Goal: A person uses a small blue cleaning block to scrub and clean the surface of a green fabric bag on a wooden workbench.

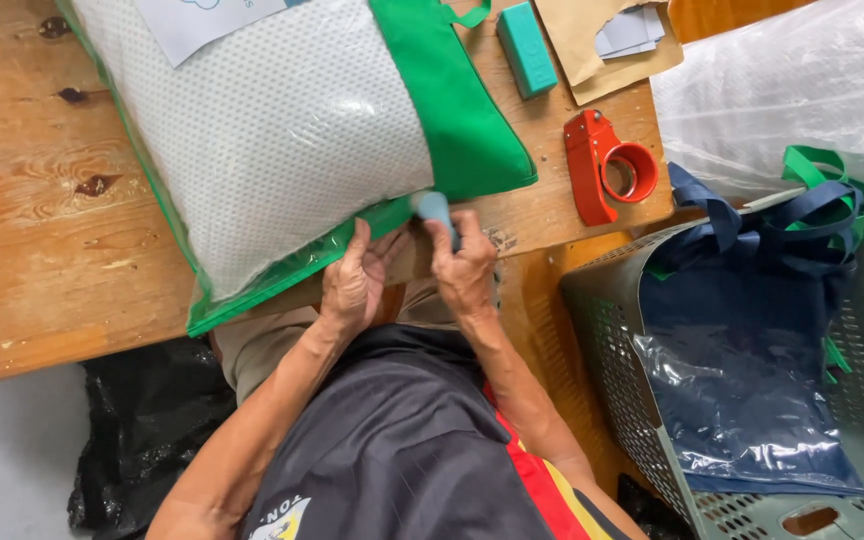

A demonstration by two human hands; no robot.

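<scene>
**A:** so what are the hands doing here?

**B:** both sit at the near table edge, on the corner of the pillow bag (282,140), the clear dotted plastic case with green trim holding a white pillow. Left hand (355,283) is clamped on the green edge. Right hand (464,268) is gripping a small light-blue piece (433,207), pressed against that corner. Could be a zip pull or a little tool, can't tell.

**A:** how far along?

**B:** I'd say late. Pillow's fully inside, the bag lies flat on the wooden table (42,230), and only that corner at the hands looks unfinished.

**A:** other stuff?

**B:** from the hands: red tape dispenser (604,165) at 2 o'clock, teal block (526,35) at 12–1, with a torn brown envelope (607,45) just beside it, grey cards poking out. At 3–4 o'clock a grey perforated basket (607,360) holds a navy bag in clear plastic (752,390), blue and green handles draped over the rim. Big clear plastic sack (802,90) beyond at 2.
</scene>
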